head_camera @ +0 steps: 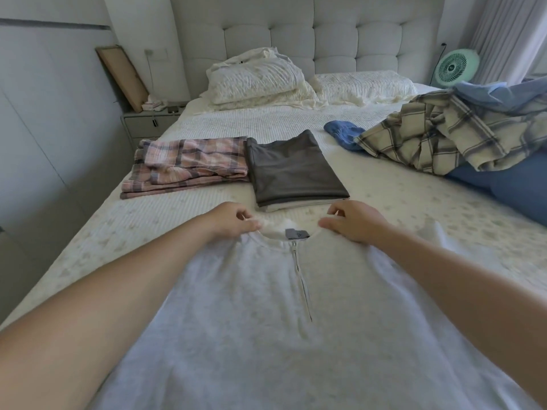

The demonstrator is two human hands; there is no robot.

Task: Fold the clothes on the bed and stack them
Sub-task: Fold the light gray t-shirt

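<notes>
A light grey top (266,321) with a short zip at the neck lies spread front-up on the bed (399,196), reaching toward me. My left hand (233,221) pinches its collar at the left shoulder. My right hand (355,220) pinches the collar at the right shoulder. Just beyond the collar sits a folded dark grey garment (296,170) on top of a folded white one. To its left lies a folded pink plaid garment (189,164).
Unfolded clothes lie at the right: a beige plaid shirt (444,137), a light blue shirt (503,93), a small blue item (343,133). A blue pillow (515,187) sits at the right edge. Pillows (257,81) lean by the headboard, with a nightstand (148,122) to their left and a green fan (454,68) at the far right.
</notes>
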